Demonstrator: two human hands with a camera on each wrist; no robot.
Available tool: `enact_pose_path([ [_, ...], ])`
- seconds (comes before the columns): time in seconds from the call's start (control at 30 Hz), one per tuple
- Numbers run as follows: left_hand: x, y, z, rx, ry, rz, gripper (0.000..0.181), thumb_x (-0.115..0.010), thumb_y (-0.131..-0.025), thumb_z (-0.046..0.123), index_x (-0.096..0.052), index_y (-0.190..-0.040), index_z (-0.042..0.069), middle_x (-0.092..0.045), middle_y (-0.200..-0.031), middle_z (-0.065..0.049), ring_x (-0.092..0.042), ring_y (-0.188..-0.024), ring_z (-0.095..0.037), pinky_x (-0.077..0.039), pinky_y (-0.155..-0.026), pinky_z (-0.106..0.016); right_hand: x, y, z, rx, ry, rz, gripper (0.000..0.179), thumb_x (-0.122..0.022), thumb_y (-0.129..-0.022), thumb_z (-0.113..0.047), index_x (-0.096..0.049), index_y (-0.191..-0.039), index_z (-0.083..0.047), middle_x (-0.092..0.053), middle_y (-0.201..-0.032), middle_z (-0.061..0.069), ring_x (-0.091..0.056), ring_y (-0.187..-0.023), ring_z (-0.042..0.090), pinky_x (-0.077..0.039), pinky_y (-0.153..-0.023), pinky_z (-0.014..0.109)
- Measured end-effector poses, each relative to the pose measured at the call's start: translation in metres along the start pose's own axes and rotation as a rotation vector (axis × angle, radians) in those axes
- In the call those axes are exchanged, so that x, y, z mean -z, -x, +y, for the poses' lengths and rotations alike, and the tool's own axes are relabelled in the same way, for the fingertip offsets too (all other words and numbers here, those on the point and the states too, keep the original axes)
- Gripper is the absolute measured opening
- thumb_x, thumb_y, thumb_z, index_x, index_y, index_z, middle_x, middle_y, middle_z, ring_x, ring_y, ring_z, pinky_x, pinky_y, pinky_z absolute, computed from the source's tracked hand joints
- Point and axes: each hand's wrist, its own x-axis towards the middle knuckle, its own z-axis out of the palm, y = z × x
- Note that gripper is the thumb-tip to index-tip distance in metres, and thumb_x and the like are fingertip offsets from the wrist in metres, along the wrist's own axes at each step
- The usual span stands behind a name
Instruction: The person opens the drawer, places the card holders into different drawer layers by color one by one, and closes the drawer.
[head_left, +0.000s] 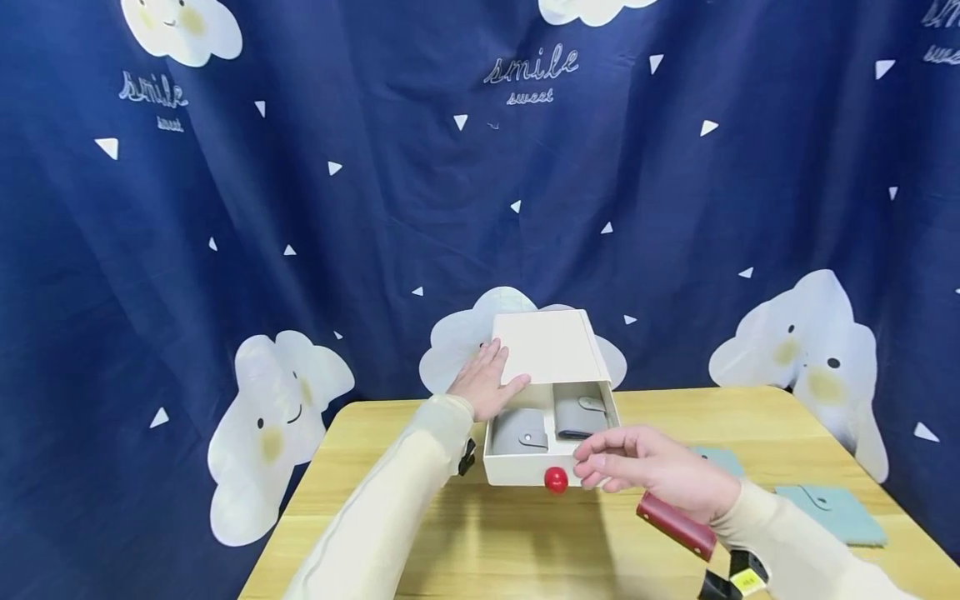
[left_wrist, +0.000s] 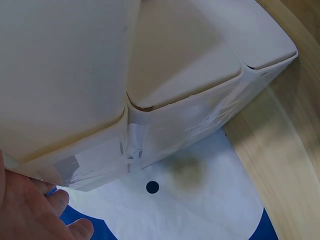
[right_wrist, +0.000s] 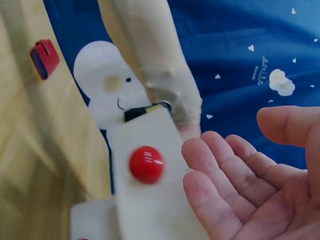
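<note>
A white drawer box (head_left: 551,346) stands on the wooden table with its drawer (head_left: 517,471) pulled out toward me. Inside the drawer are two grey wallets, one on the left (head_left: 517,431) and one on the right (head_left: 579,414), each with a snap strap. My left hand (head_left: 483,383) rests on the box at its left top edge, fingers extended; the left wrist view has its fingertips beside the white casing. My right hand (head_left: 652,467) hovers by the drawer's front right corner, fingers loosely bent and holding nothing. Beside it is the round red knob (right_wrist: 146,165) on the drawer front.
Below my right hand a dark red wallet (head_left: 677,527) lies on the table (head_left: 495,550). Two teal wallets lie to the right, one near my sleeve (head_left: 832,512) and one partly behind my hand (head_left: 720,460). A blue cloud-print curtain (head_left: 390,167) hangs behind the table.
</note>
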Motion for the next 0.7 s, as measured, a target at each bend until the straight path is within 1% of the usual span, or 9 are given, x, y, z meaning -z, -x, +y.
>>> enact_pose_path([
  [0.07, 0.001, 0.001, -0.002, 0.0, -0.001, 0.003, 0.086, -0.021, -0.086, 0.07, -0.021, -0.146, 0.009, -0.008, -0.152, -0.007, -0.003, -0.138, -0.023, -0.011, -0.109, -0.042, -0.006, -0.001, 0.009, 0.011, -0.038, -0.031, 0.032, -0.047, -0.095, -0.011, -0.049, -0.119, 0.011, -0.06, -0.107, 0.02, -0.058, -0.1, 0.034, -0.048, -0.084, 0.037],
  [0.17, 0.004, 0.002, 0.0, -0.008, 0.0, -0.001, 0.087, -0.019, -0.085, 0.071, -0.022, -0.145, 0.008, -0.009, -0.152, -0.007, -0.005, -0.138, -0.024, -0.012, -0.109, -0.043, -0.013, 0.001, 0.023, 0.026, -0.107, -0.082, 0.031, -0.046, -0.095, -0.008, -0.048, -0.12, 0.011, -0.06, -0.109, 0.021, -0.057, -0.101, 0.036, -0.047, -0.085, 0.039],
  [0.27, 0.008, 0.003, 0.003, -0.01, 0.007, -0.014, 0.087, -0.02, -0.086, 0.07, -0.021, -0.146, 0.007, -0.009, -0.152, -0.007, -0.004, -0.138, -0.024, -0.01, -0.109, -0.042, -0.018, 0.002, 0.033, 0.036, -0.122, -0.129, 0.028, -0.045, -0.096, -0.007, -0.051, -0.118, 0.008, -0.06, -0.11, 0.02, -0.057, -0.101, 0.037, -0.047, -0.085, 0.04],
  [0.37, 0.01, 0.004, 0.005, -0.002, 0.006, -0.028, 0.085, -0.021, -0.087, 0.069, -0.021, -0.146, 0.008, -0.008, -0.152, -0.007, -0.004, -0.138, -0.023, -0.009, -0.109, -0.041, -0.022, 0.002, 0.042, 0.033, -0.134, -0.152, 0.026, -0.045, -0.096, -0.008, -0.053, -0.116, 0.005, -0.061, -0.109, 0.02, -0.058, -0.101, 0.037, -0.047, -0.084, 0.042],
  [0.47, 0.01, 0.005, 0.007, 0.003, 0.014, -0.035, 0.084, -0.023, -0.087, 0.068, -0.021, -0.146, 0.009, -0.008, -0.152, -0.006, -0.004, -0.138, -0.023, -0.01, -0.109, -0.041, -0.027, 0.002, 0.052, 0.021, -0.165, -0.15, 0.026, -0.045, -0.095, -0.009, -0.053, -0.115, 0.006, -0.061, -0.109, 0.02, -0.058, -0.1, 0.036, -0.048, -0.083, 0.039],
  [0.57, 0.009, 0.005, 0.007, 0.008, 0.013, -0.038, 0.085, -0.021, -0.086, 0.07, -0.02, -0.146, 0.01, -0.007, -0.153, -0.006, -0.003, -0.138, -0.023, -0.011, -0.109, -0.042, -0.034, 0.0, 0.064, 0.002, -0.206, -0.13, 0.026, -0.045, -0.095, -0.009, -0.054, -0.114, 0.006, -0.062, -0.108, 0.02, -0.058, -0.1, 0.037, -0.049, -0.082, 0.035],
  [0.7, 0.008, 0.004, 0.007, 0.009, 0.015, -0.029, 0.087, -0.019, -0.085, 0.071, -0.02, -0.146, 0.009, -0.007, -0.152, -0.006, -0.004, -0.138, -0.023, -0.012, -0.109, -0.044, -0.042, -0.005, 0.08, -0.03, -0.248, -0.093, 0.028, -0.045, -0.096, -0.014, -0.055, -0.115, 0.004, -0.062, -0.107, 0.02, -0.059, -0.099, 0.036, -0.049, -0.081, 0.036],
])
